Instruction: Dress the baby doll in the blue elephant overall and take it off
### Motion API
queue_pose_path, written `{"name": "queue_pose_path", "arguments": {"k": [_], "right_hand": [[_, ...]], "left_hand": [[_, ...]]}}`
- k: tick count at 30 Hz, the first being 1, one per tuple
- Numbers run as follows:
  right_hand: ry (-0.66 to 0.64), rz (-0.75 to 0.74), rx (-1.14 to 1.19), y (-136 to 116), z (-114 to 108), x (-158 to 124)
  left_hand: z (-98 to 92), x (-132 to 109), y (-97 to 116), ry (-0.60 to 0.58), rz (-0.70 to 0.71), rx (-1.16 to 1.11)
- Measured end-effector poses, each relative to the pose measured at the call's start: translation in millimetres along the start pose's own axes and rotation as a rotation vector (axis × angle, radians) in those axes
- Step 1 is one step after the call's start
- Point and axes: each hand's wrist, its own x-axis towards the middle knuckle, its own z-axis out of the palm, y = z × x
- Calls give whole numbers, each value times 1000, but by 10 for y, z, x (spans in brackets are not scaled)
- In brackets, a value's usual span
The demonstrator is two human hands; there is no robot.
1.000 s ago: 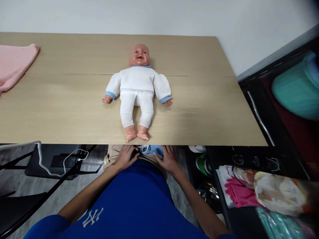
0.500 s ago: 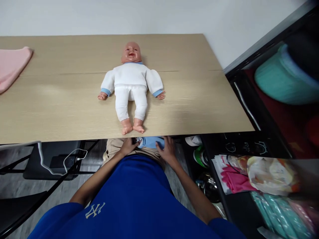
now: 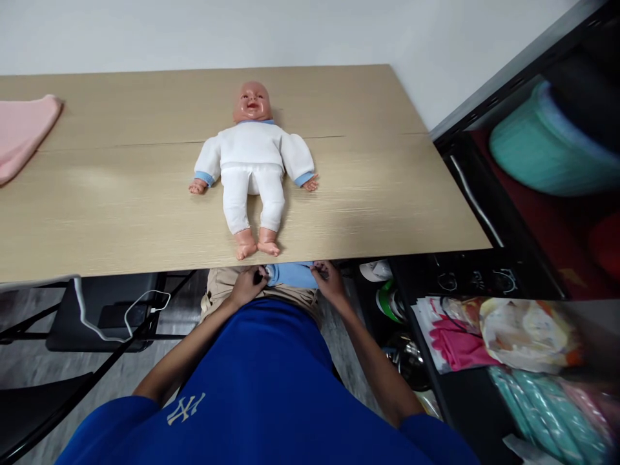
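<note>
A light blue cloth (image 3: 293, 276) lies across my lap, partly hidden under the table's front edge. My left hand (image 3: 250, 284) is closed on its left end, thumb and fingers pinched together. At the right end, my right hand (image 3: 329, 279) grips the cloth between thumb and fingers. Just beyond the edge, a baby doll (image 3: 252, 152) lies face up on the table (image 3: 378, 213), its feet toward me. White clothes with blue cuffs and collar cover the doll, and its arms are spread.
A folded pink cloth (image 3: 24, 132) lies at the table's left. To the right, shelves hold a green basin (image 3: 552, 145), pink gloves (image 3: 460, 345) and plastic-wrapped packs (image 3: 552, 413). A black chair (image 3: 104, 310) and a white cable (image 3: 82, 307) are at lower left.
My hands have shifted slightly on the blue cloth; the right fingers have drawn closer together at its end. The doll lies as before, and the view has moved a little.
</note>
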Motion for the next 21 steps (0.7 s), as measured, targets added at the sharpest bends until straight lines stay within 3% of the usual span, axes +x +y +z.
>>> {"name": "queue_pose_path", "arguments": {"k": [4,7,10,16,19,21], "right_hand": [[-54,-83,31,-339,-76,-218],[-143,-123,70,-653,-145,-388],[-258,-170,165,-1026,-261,-454],[-368,-162,413,-1859,-605,-189],[-563,-94,477,-2238,-814,49],[-696,-125,411,-2447,-949,181]], "left_hand": [[-157,-222,214,-2,140,51],[-256,-326,496,1,405,92],[-368,-284,843,39,620,41],[-743,-32,1486,-122,544,-219],[-977,36,1731,-141,564,-282],[-1124,70,1841,-157,535,-354]]}}
